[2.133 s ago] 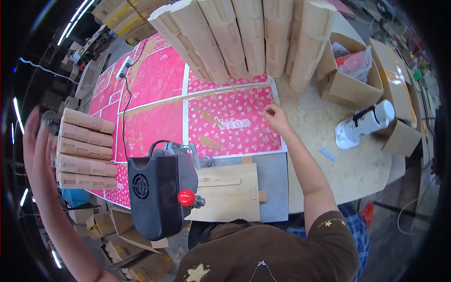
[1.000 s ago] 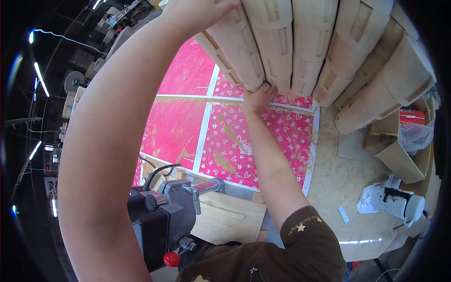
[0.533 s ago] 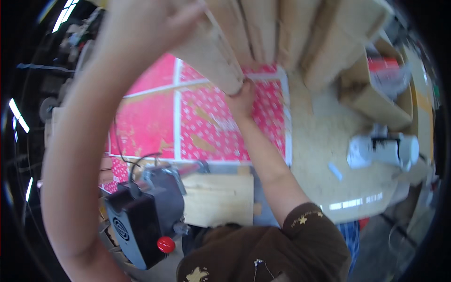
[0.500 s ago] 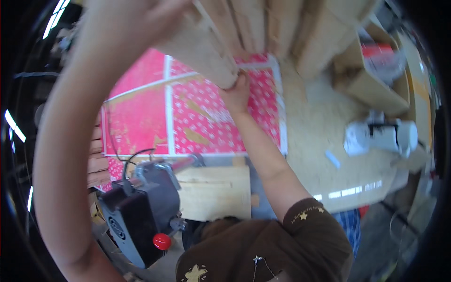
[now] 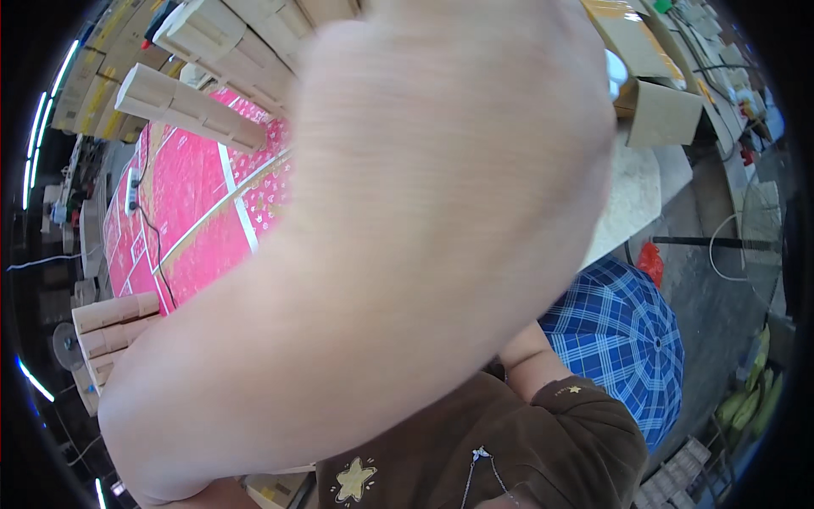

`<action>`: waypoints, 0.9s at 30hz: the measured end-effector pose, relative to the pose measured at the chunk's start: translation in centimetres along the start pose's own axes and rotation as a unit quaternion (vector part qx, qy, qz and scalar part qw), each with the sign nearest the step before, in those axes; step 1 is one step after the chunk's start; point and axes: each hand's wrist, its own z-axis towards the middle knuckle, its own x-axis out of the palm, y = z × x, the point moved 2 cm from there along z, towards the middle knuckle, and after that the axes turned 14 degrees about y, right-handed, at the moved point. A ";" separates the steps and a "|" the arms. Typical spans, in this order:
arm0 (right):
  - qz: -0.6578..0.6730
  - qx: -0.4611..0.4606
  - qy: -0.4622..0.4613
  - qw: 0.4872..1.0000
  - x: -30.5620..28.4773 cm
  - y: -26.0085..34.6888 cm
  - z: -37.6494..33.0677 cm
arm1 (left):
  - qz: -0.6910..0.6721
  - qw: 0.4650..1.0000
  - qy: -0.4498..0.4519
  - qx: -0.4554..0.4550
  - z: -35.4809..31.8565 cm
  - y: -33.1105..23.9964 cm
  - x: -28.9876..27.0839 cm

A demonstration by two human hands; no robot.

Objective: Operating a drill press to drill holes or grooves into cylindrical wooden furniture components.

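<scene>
My left arm crosses close in front of the view, covering its middle. My left hand (image 5: 458,59) is at the top, blurred; its fingers do not show. Behind that arm, only part of my right arm (image 5: 536,360) is visible below the brown sleeve, and my right hand is hidden. Left of my left hand stand tall stacks of pale wooden pieces (image 5: 229,51). A separate pale wooden stack (image 5: 191,106) stands nearer the left, on the pink patterned table covering (image 5: 199,195). Whether either hand touches a stack cannot be seen.
A power strip (image 5: 131,191) with a dark cable lies on the table's left side. More wooden pieces (image 5: 119,322) are piled at the left edge. Cardboard boxes (image 5: 666,114) stand at upper right. A blue checked umbrella (image 5: 619,339) is open to the right of my body.
My left arm has swung from the left side across the middle. My right hand, earlier against a wooden stack, is now hidden. The view has shifted, and the black machine no longer shows.
</scene>
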 end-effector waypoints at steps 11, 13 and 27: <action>0.065 -0.089 0.077 0.991 4.0 3.2 1.6 | -0.068 0.991 -0.030 0.111 0.7 -5.1 1.2; 0.089 -0.102 0.104 0.985 5.7 4.2 0.7 | -0.065 0.993 -0.032 0.093 0.7 -4.6 1.7; 0.155 -0.140 0.206 0.956 12.2 6.4 -0.8 | -0.338 0.925 -0.126 0.121 0.0 0.3 1.2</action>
